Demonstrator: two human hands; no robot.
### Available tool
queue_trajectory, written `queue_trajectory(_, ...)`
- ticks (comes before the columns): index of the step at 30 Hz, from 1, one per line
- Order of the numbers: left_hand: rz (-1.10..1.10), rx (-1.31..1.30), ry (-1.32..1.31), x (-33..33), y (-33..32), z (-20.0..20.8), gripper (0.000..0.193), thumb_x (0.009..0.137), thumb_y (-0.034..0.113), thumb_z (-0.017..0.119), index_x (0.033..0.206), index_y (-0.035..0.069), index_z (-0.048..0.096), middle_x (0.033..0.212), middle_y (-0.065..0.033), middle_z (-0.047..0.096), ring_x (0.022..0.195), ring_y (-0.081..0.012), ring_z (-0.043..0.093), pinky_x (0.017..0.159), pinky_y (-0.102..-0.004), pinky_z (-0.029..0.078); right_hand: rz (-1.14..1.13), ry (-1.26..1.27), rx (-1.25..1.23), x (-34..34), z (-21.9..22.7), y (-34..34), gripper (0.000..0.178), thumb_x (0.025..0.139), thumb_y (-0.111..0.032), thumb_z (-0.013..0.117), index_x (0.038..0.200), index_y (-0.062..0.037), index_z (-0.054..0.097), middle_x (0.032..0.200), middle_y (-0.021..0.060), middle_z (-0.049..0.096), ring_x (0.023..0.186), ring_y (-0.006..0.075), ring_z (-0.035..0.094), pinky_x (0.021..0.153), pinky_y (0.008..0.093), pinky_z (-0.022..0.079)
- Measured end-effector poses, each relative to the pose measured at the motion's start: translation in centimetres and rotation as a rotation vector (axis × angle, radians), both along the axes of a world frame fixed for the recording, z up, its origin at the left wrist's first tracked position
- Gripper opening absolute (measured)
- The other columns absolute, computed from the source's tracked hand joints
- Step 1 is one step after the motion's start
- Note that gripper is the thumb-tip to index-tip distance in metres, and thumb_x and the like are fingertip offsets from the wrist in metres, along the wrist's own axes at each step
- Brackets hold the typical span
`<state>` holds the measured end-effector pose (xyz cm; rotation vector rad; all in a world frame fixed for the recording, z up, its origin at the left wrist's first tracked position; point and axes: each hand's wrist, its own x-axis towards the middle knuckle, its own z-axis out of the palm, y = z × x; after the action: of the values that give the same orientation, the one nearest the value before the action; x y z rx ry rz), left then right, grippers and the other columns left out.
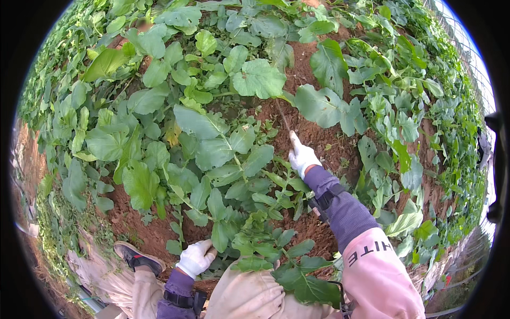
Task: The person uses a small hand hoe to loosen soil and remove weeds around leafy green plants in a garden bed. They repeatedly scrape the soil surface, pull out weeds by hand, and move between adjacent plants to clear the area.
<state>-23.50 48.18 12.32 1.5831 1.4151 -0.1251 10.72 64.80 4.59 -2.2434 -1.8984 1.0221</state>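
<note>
My right hand [304, 157], in a white glove, reaches forward over bare soil between the leafy rows. It is closed on a thin, straight, dark rod-like tool [283, 115], whose far end runs in under the leaves, so its kind is hidden. Close to my knees, my left hand [195, 258], also in a white glove, is held low by the soil. Its fingers are curled together beside a drooping green leaf [220, 236]; whatever they hold, if anything, cannot be made out. Broad-leaved plants [215, 143] with long stalks spread between my two hands.
More leafy plants [401, 125] grow along the right row. Reddish-brown soil [324, 143] shows between rows. My shoe [139, 257] stands at the lower left. Leaves [313, 287] lie over my lap. A mesh fence [467, 48] borders the far right.
</note>
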Motion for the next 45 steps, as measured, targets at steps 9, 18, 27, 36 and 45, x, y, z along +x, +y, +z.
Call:
queue_trajectory(9, -0.030, 0.955, -0.258, 4.6, 9.5, 5.2, 0.027, 0.068, 0.008, 0.063, 0.094, 0.006, 0.061, 0.083, -0.0081, 0.062, 0.071, -0.0257, 0.060, 0.064, -0.0323, 0.049, 0.292, -0.014, -0.234, 3.9, 2.6, -14.3, 0.093, 0.068, -0.004, 0.060, 0.142, -0.0225, 0.008, 0.094, 0.0203, 0.057, 0.088, 0.0376, 0.057, 0.078, 0.0406, 0.045)
queue_trajectory(18, -1.052, 0.408, 0.806, 13.2, 16.3, 2.2, 0.042, 0.082, 0.043, 0.051, 0.103, 0.008, 0.063, 0.093, -0.0059, 0.062, 0.102, -0.0254, 0.052, 0.109, -0.0510, 0.003, 0.182, 0.121, -0.219, 4.2, 0.5, -9.7, 0.085, 0.069, 0.000, 0.059, 0.140, -0.0217, 0.017, 0.093, 0.0215, 0.056, 0.086, 0.0374, 0.056, 0.074, 0.0399, 0.045)
queue_trajectory(27, -0.766, 0.245, 0.581, 6.4, 11.5, 3.4, 0.032, 0.078, 0.037, 0.058, 0.092, 0.010, 0.068, 0.087, -0.0089, 0.063, 0.093, -0.0254, 0.057, 0.107, -0.0502, 0.008, 0.377, -0.142, -0.253, 8.0, 5.1, -19.5, 0.053, 0.079, -0.016, 0.052, 0.129, -0.0178, 0.036, 0.084, 0.0181, 0.057, 0.071, 0.0370, 0.058, 0.063, 0.0459, 0.048)
queue_trajectory(36, -0.453, 0.602, 0.287, 4.8, 7.8, 1.8, 0.025, 0.069, 0.033, 0.066, 0.071, 0.008, 0.060, 0.062, -0.0087, 0.055, 0.065, -0.0254, 0.055, 0.096, -0.0460, 0.033, 0.322, -0.119, 0.099, -0.6, -2.2, -4.9, 0.023, 0.085, -0.019, 0.050, 0.102, -0.0061, 0.057, 0.088, 0.0072, 0.062, 0.079, 0.0245, 0.058, 0.074, 0.0320, 0.047)
queue_trajectory(45, -0.366, 0.612, 0.251, 3.6, 6.3, 1.4, 0.024, 0.070, 0.031, 0.065, 0.070, 0.008, 0.059, 0.062, -0.0091, 0.054, 0.067, -0.0258, 0.056, 0.097, -0.0464, 0.033, 0.421, -0.024, -0.019, 3.1, -0.6, -16.1, 0.023, 0.081, -0.021, 0.055, 0.098, -0.0059, 0.057, 0.094, 0.0142, 0.061, 0.086, 0.0288, 0.058, 0.082, 0.0318, 0.046)
